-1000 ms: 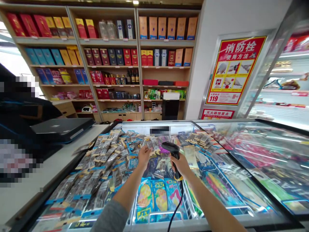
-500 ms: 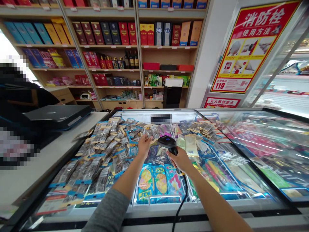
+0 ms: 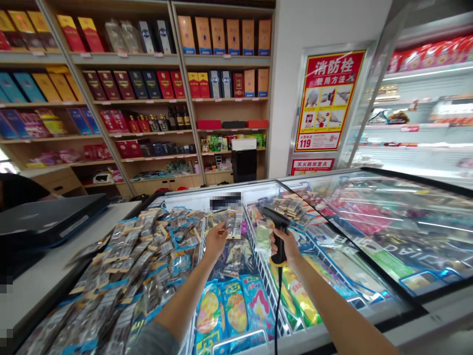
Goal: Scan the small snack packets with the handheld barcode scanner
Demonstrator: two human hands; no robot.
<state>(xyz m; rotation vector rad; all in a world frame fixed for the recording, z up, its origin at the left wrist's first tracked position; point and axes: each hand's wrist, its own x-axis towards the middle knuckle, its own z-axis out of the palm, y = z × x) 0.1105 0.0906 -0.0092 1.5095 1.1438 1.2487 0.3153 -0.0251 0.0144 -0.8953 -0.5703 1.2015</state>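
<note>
My right hand (image 3: 286, 246) is wrapped round the handle of a black barcode scanner (image 3: 277, 218), whose cable hangs down toward me. The scanner's head points up and left over the chest freezer. My left hand (image 3: 217, 240) pinches a small clear snack packet (image 3: 234, 226) with a pale label at its edge. Beneath both hands, on the freezer's glass top, the view goes down to blue ice-cream packs (image 3: 236, 308) in a white wire basket (image 3: 263, 276). Many similar snack packets (image 3: 133, 246) lie heaped to the left of my left hand.
A smaller pile of packets (image 3: 290, 207) lies beyond the scanner. A black flat device (image 3: 55, 217) sits on the counter (image 3: 79, 256) at left. Shelves of boxed goods (image 3: 148, 84) stand behind the freezer, and a red fire-hydrant sign (image 3: 325, 101) hangs on the wall.
The view has turned right and tilted up. The scanner has swung from pointing left over the freezer to a more upright hold, farther from my left hand. Both hands keep their grips.
</note>
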